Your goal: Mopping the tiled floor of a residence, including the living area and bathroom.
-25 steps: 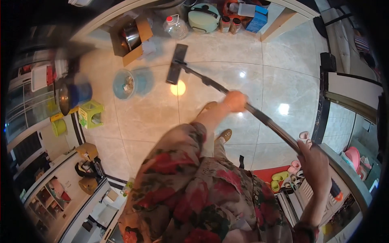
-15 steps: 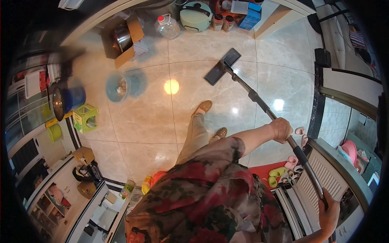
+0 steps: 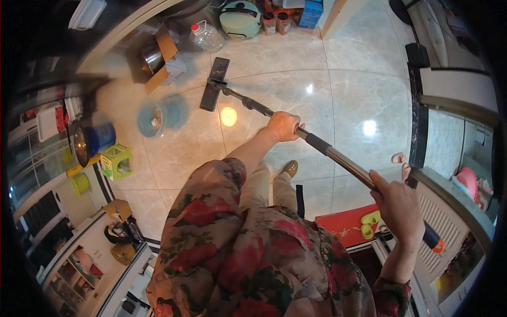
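A flat mop point(image 3: 338, 157) with a long grey telescopic pole slants across the view from lower right to upper left. My left hand point(image 3: 284, 127) wraps round the pole's middle, with that arm reaching forward. Near the top end my right hand point(image 3: 398, 208) grips the pole, and a dark handle end with an orange ring sticks out below the wrist. The dark rectangular mop head point(image 3: 211, 96) lies flat on the tiled floor point(image 3: 274, 82), turned so that its long side points nearly away from me.
Left of the mop head stand a translucent blue bin point(image 3: 152, 120) and an open cardboard box point(image 3: 168, 48) with a metal pot. Beyond are a clear jug point(image 3: 207, 38), a pale green cooker point(image 3: 240, 21) and jars. A green stool point(image 3: 117, 161) stands left; a red mat point(image 3: 343, 224) holds slippers.
The mop head has swept left across the floor and turned more upright in view. Both hands have moved left and the right one forward, still on the pole.
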